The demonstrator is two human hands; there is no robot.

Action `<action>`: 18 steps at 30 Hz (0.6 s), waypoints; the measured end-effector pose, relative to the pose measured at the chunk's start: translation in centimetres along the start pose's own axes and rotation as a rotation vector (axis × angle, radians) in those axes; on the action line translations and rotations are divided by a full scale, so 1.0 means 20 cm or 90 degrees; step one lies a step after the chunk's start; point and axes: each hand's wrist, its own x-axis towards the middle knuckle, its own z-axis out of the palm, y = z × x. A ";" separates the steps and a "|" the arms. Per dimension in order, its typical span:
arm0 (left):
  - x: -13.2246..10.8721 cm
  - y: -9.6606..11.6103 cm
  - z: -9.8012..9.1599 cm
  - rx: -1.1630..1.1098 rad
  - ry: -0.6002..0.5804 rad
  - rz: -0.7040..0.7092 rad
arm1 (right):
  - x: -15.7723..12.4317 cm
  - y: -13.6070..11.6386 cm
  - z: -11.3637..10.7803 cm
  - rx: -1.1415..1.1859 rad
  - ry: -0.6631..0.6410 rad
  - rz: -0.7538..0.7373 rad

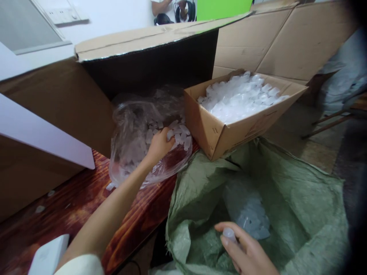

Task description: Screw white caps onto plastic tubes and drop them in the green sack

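My left hand [161, 144] reaches into a clear plastic bag [129, 114] on the table, its fingers closed on a small translucent plastic cap [170, 134]. Several similar caps [182, 136] lie loose around the fingertips inside the bag. Between the thumb and fingers of my right hand [243, 246] is another translucent cap [229, 233], held over the opening of a green woven sack [197, 198]. Down in that sack lies a clear bag of whitish pieces [252, 214].
A cardboard box [229, 133] heaped with translucent caps stands right of the bag. Behind is a large open carton [149, 42]. A white device [48, 256] lies on the reddish wooden table [143, 202]. Another person [169, 9] is at the back.
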 end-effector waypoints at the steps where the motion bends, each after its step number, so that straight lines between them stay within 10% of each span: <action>1: -0.08 0.00 -0.03 -0.035 -0.002 0.003 | 0.01 -0.02 0.00 -0.074 0.013 -0.062; 10: -0.89 0.15 -0.08 -0.801 -0.190 -0.323 | 0.07 -0.21 0.10 -0.182 0.056 -0.416; 18: -1.14 0.23 -0.04 -1.017 -0.347 -0.431 | 0.06 -0.21 0.19 -0.219 0.081 -0.542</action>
